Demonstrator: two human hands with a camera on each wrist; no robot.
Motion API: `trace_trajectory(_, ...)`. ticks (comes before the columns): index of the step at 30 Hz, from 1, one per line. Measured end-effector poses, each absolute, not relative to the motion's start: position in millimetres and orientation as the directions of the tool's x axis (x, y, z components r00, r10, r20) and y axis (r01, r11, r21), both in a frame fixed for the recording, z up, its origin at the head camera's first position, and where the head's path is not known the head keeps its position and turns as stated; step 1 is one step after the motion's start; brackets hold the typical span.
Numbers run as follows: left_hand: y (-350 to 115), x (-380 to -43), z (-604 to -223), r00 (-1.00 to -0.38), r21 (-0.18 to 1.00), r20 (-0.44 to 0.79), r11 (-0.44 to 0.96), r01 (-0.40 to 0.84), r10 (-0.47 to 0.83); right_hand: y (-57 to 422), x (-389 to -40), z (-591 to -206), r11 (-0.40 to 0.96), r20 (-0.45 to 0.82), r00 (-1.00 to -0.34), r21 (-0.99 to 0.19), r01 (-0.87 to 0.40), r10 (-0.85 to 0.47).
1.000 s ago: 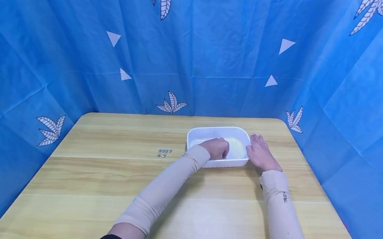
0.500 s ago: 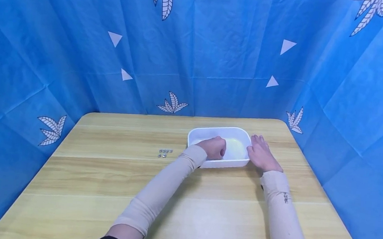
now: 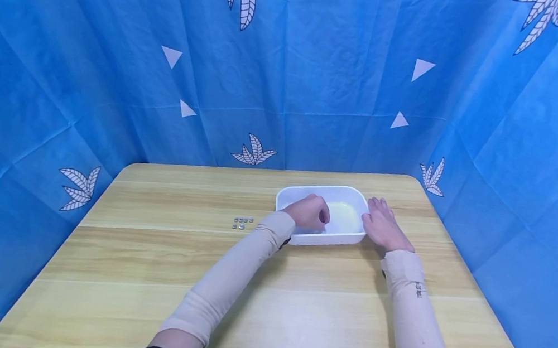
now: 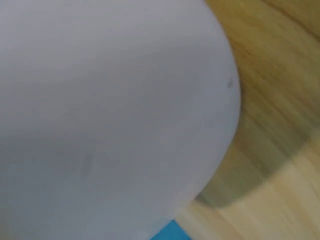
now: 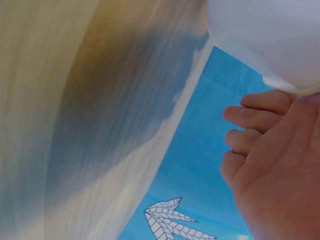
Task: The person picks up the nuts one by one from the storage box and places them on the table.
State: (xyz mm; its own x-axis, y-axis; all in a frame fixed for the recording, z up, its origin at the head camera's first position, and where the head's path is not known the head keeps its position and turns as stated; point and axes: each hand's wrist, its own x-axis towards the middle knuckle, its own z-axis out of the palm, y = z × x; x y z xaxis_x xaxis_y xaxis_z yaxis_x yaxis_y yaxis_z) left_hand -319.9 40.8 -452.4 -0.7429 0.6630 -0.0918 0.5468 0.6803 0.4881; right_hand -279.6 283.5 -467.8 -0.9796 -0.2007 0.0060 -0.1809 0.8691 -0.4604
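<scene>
A white plastic basin (image 3: 333, 238) stands toward the back of the table. Inside it is my left hand (image 3: 309, 211), knuckles up with curled fingers; the fingertips point down and whatever they may hold is hidden. My right hand (image 3: 384, 226) is at the basin's right end, its thumb over the rim and the other fingers outside. In the right wrist view, those fingers (image 5: 252, 118) are loosely bent below the basin's rim. Several small silvery metal pieces (image 3: 242, 220) lie in two short rows left of the basin, too small to identify. The basin wall (image 4: 120, 120) fills much of the left wrist view.
The wooden table (image 3: 265, 318) has rounded back corners. Blue curtains (image 3: 338, 79) with leaf and triangle prints hang behind it and along both sides. Pale sleeves cover both forearms, and the left forearm crosses the front of the table.
My left hand has shifted slightly left within the basin, and its fingers have turned more into view. My right hand keeps its place on the rim. The metal pieces lie as before.
</scene>
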Motion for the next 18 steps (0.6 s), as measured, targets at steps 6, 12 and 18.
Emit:
trace_trajectory(6,32.8,-322.5,-452.4,-0.748,0.58,-0.046,0.627,0.52,0.663,284.3,-280.4,-468.6,0.87,0.004,-0.979,-0.459,-0.181,-0.202)
trace_trajectory(12,24.6,-323.0,-450.7,-0.754,0.654,0.001,0.57,0.498,0.657,285.3,-280.5,-468.5,0.867,-0.002,-0.979,-0.465,-0.178,-0.202)
trace_trajectory(18,18.2,-317.0,-443.1,-0.769,0.72,0.005,0.531,0.447,0.639,284.8,-279.1,-468.1,0.866,-0.004,-0.979,-0.467,-0.178,-0.204)
